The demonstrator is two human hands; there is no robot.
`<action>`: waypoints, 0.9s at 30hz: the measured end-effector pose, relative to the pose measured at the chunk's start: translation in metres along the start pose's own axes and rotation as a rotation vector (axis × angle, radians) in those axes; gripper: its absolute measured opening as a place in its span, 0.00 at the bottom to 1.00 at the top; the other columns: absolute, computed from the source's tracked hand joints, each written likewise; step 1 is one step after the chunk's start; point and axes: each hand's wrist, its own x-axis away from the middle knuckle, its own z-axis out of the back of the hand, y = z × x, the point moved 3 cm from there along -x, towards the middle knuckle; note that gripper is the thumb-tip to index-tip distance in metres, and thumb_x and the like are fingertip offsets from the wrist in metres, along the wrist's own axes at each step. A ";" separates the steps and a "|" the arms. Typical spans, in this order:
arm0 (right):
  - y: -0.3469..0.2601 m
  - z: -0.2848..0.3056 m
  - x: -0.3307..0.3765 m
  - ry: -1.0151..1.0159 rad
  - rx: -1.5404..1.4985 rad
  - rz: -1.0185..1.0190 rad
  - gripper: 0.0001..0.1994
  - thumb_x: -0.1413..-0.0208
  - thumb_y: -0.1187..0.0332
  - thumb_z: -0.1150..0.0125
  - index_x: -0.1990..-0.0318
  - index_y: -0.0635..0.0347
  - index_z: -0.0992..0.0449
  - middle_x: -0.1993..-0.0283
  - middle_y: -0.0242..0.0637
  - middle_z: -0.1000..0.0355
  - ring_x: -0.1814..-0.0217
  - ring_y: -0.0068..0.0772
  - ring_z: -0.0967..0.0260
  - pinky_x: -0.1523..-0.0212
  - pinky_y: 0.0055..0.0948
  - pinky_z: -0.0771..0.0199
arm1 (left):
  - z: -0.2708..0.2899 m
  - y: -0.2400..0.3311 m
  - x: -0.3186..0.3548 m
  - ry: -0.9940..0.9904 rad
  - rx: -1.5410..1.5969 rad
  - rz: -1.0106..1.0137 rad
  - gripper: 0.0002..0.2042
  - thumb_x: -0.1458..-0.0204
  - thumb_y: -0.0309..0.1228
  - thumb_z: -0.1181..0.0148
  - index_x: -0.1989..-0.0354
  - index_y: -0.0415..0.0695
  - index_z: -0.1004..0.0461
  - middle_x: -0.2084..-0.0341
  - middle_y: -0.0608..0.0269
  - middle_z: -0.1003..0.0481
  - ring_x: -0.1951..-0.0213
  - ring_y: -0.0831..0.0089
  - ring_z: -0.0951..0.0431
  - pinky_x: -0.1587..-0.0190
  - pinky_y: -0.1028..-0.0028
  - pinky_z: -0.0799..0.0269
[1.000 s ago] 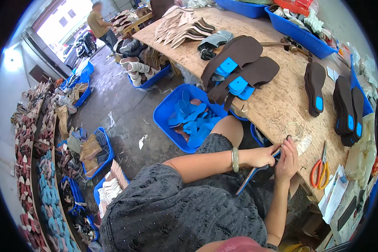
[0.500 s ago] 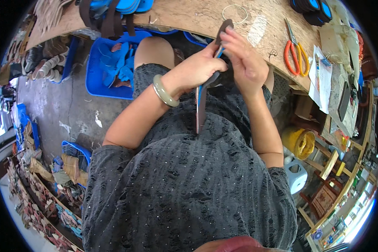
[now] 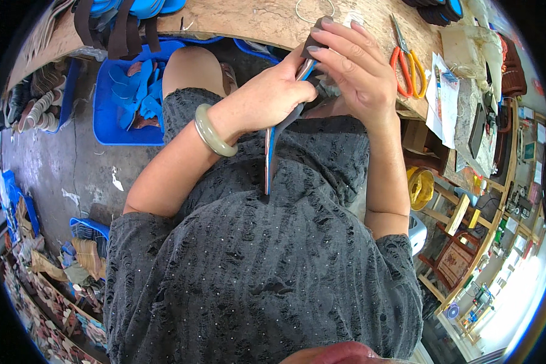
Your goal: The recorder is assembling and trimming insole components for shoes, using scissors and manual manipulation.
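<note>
My left hand (image 3: 272, 91) grips a dark shoe sole (image 3: 269, 159) with a blue inner layer, held edge-on over my lap with its lower end pointing at my chest. A pale green bangle (image 3: 212, 132) circles that wrist. My right hand (image 3: 353, 64) closes its fingers over the sole's upper end and pinches a small dark strap piece (image 3: 315, 36) there. Both hands meet just in front of the wooden workbench edge (image 3: 249, 21).
Orange-handled scissors (image 3: 403, 57) lie on the bench right of my hands, beside white papers (image 3: 443, 97). A blue bin (image 3: 124, 100) of blue sole pieces stands on the concrete floor at the left. Dark soles with blue insoles (image 3: 121, 15) hang over the bench. Shelves and a yellow tape roll (image 3: 420, 188) stand at right.
The view has tilted down from the bench top onto my lap. Both hands have kept hold of the sole and lifted its upper end nearer the bench edge.
</note>
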 end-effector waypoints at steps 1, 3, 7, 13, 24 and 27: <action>0.003 0.002 -0.001 0.011 0.002 0.010 0.14 0.60 0.75 0.34 0.61 0.57 0.22 0.54 0.35 0.25 0.47 0.37 0.29 0.45 0.40 0.32 | 0.000 -0.002 -0.001 0.003 -0.015 -0.014 0.31 0.51 0.29 0.49 0.35 0.42 0.46 0.55 0.66 0.33 0.58 0.82 0.35 0.55 0.80 0.38; 0.008 0.001 -0.002 0.100 -0.033 -0.003 0.12 0.58 0.77 0.36 0.62 0.59 0.22 0.58 0.36 0.23 0.52 0.38 0.26 0.48 0.38 0.29 | -0.002 -0.004 -0.003 -0.018 0.034 -0.005 0.32 0.52 0.29 0.49 0.34 0.42 0.48 0.54 0.66 0.34 0.57 0.82 0.35 0.54 0.80 0.38; 0.005 -0.008 0.009 0.225 -0.192 -0.271 0.11 0.56 0.79 0.38 0.63 0.61 0.23 0.59 0.37 0.23 0.54 0.39 0.25 0.49 0.37 0.27 | -0.005 -0.010 -0.007 -0.038 0.172 -0.002 0.33 0.52 0.28 0.48 0.34 0.41 0.48 0.59 0.67 0.33 0.62 0.84 0.36 0.58 0.82 0.38; -0.003 -0.004 0.020 0.131 -0.037 -0.029 0.11 0.57 0.78 0.37 0.63 0.62 0.24 0.57 0.39 0.23 0.51 0.39 0.26 0.48 0.36 0.27 | -0.010 -0.007 -0.003 -0.021 0.192 0.074 0.32 0.52 0.28 0.47 0.35 0.43 0.46 0.74 0.73 0.34 0.74 0.87 0.38 0.73 0.83 0.42; -0.005 -0.001 0.031 0.055 0.045 0.068 0.16 0.62 0.77 0.34 0.61 0.60 0.23 0.54 0.39 0.24 0.47 0.40 0.28 0.46 0.37 0.29 | -0.011 -0.007 -0.002 -0.070 0.130 0.095 0.32 0.52 0.28 0.47 0.35 0.43 0.47 0.72 0.72 0.34 0.72 0.86 0.36 0.71 0.83 0.40; -0.006 -0.003 0.031 0.060 0.042 0.074 0.16 0.62 0.77 0.34 0.61 0.60 0.23 0.54 0.39 0.24 0.46 0.39 0.28 0.46 0.37 0.30 | -0.010 -0.009 -0.001 -0.062 0.100 0.074 0.32 0.52 0.28 0.47 0.36 0.40 0.46 0.67 0.70 0.32 0.67 0.84 0.35 0.66 0.83 0.38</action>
